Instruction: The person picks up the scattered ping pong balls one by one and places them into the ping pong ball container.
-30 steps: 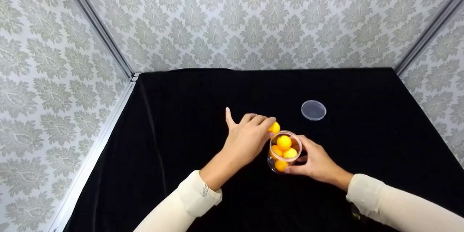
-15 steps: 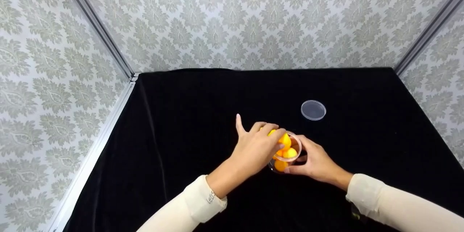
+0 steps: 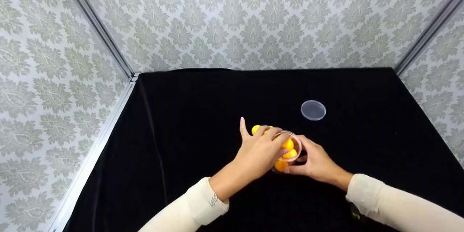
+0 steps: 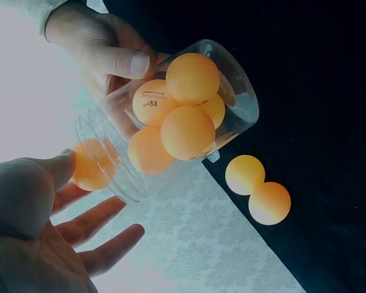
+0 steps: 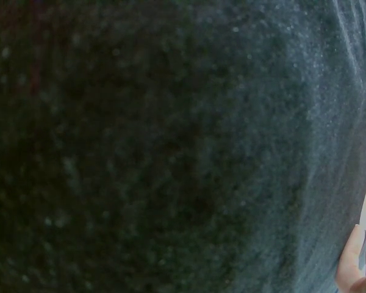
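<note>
My right hand [image 3: 319, 161] grips a clear plastic jar [image 3: 298, 148] by its side, and several orange ping-pong balls [image 4: 188, 133] lie inside. At the jar's mouth, my left hand [image 3: 255, 154] pinches another ping-pong ball [image 4: 93, 165] between thumb and fingers, partly within the rim. The other left fingers [image 4: 113, 250] spread out below the rim. Two loose ping-pong balls [image 4: 269, 203] sit on the cloth beyond the jar; in the head view the left hand partly covers them. The right wrist view catches only a bit of a hand [image 5: 354, 262] at its lower right edge.
A round clear lid [image 3: 313, 110] lies flat on the black cloth [image 3: 203, 98], behind and right of the jar. Patterned wall panels [image 3: 232, 21] with metal frame rails [image 3: 98, 21] enclose the back and sides.
My left hand has moved right and slightly down, from beside the jar's rim to over its mouth. Ping-pong balls now show behind its knuckles. My right hand and the jar have stayed still.
</note>
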Available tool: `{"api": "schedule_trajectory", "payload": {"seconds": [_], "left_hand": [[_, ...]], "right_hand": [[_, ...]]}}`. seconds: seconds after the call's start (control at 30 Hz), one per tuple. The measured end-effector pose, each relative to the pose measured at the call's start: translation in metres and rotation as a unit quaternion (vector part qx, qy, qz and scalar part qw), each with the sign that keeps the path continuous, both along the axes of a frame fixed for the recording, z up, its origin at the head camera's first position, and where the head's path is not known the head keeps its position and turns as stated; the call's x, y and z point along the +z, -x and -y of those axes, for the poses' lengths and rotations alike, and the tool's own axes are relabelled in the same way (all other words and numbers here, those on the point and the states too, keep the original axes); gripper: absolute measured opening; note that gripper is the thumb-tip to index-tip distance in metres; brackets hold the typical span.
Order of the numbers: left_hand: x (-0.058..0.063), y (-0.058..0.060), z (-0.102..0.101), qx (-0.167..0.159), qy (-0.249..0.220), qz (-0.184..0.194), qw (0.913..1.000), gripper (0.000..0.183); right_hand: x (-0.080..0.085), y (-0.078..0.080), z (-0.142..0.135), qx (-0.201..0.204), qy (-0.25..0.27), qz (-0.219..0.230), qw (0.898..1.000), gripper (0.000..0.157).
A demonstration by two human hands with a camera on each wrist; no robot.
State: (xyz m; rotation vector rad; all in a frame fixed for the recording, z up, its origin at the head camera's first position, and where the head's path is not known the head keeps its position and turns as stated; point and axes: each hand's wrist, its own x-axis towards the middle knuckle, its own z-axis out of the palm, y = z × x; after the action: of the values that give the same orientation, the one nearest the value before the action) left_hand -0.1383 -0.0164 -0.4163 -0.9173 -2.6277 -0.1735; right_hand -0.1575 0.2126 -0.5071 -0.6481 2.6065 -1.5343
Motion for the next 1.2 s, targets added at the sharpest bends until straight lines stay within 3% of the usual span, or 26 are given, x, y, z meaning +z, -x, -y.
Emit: {"api": "schedule_trajectory", "payload": {"seconds": [0.5, 0.67, 0.9, 1.2], "left_hand": [[0.002, 0.007, 0.003, 0.032, -0.004, 0.028, 0.9991, 0.034], [0.002, 0.014, 0.006, 0.049, -0.022, 0.016, 0.9985, 0.032], [-0.007, 0.029, 0.015, 0.077, -0.042, 0.012, 0.9961, 0.030], [-0.028, 0.051, 0.025, 0.112, -0.054, 0.021, 0.9920, 0.031]], "right_hand": [[0.000, 0.000, 0.001, 0.000, -0.002, 0.006, 1.000, 0.086], [0.000, 0.001, 0.001, 0.002, 0.005, 0.010, 1.000, 0.087], [-0.001, 0.001, 0.001, 0.002, 0.003, 0.005, 1.000, 0.086], [-0.001, 0.001, 0.001, -0.003, 0.006, 0.007, 1.000, 0.087]]}}
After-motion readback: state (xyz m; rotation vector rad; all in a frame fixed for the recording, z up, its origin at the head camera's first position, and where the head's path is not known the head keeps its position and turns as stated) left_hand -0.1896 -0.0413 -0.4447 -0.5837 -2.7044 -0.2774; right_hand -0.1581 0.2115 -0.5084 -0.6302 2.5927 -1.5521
